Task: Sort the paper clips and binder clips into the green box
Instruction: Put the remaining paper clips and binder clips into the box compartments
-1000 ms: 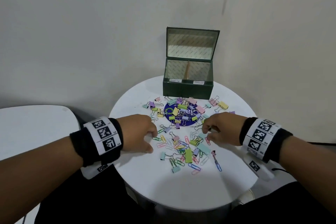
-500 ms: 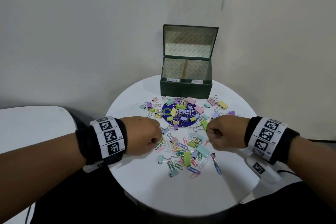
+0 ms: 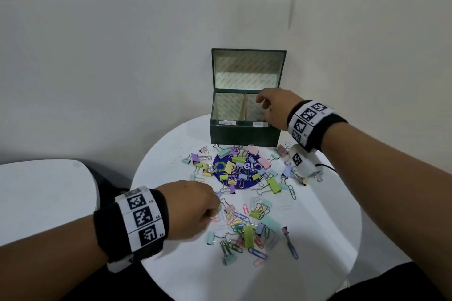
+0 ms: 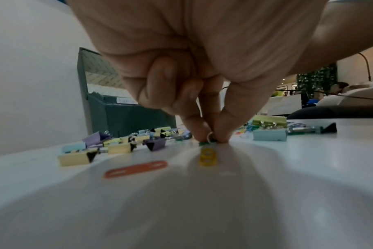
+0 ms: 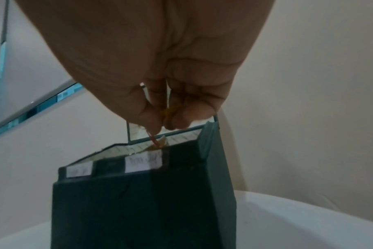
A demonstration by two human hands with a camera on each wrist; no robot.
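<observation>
green box (image 3: 244, 133) — lid up, divided, labelled

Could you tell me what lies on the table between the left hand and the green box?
In the head view, scattered pastel binder clips and a round blue sticker on the table lie between the left hand and the green box.

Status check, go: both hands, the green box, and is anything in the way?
Right hand over green box, pinching paper clips. Left hand pinching a clip at the pile. Lid up, path unobstructed.
</observation>
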